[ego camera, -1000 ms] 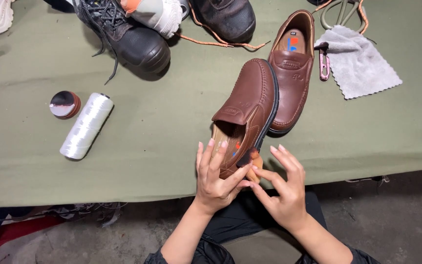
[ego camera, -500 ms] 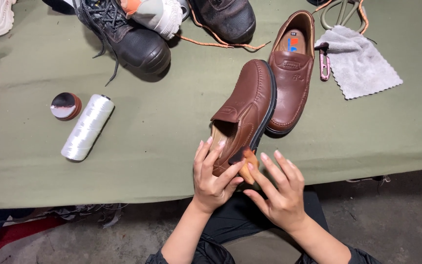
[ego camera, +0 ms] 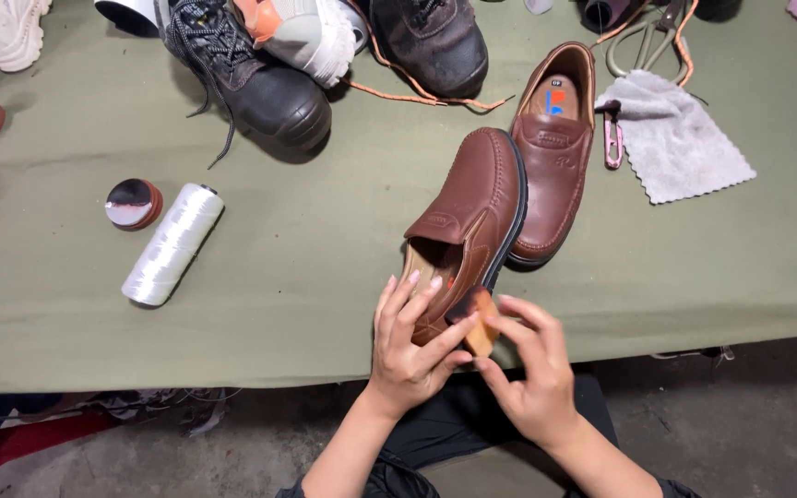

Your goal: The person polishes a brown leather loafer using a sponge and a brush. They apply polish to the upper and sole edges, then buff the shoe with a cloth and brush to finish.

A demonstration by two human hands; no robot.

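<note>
Item in hand: we record a brown leather slip-on shoe point(ego camera: 469, 231) lying on its side on the olive-green cloth-covered table point(ego camera: 306, 277), heel end toward us, directly under and ahead of our left hand point(ego camera: 410, 346). That hand now rests on the heel and collar with fingers loosely spread, steadying it; a second ago both hands lay flat and close together at the heel. The right hand point(ego camera: 529, 373), just beside the left, now pinches a small tan wooden-backed brush with a dark end point(ego camera: 478, 318) between thumb and fingertips, its dark end touching the heel edge; earlier this piece was barely exposed, so we judge the brushing of the heel has just got under way. Beyond the hands: matching brown shoe point(ego camera: 553, 152), touching the first. Far left of the left hand: white thread spool point(ego camera: 172, 244) and round polish tin point(ego camera: 134, 203). Further right: grey cloth point(ego camera: 680, 148).
</note>
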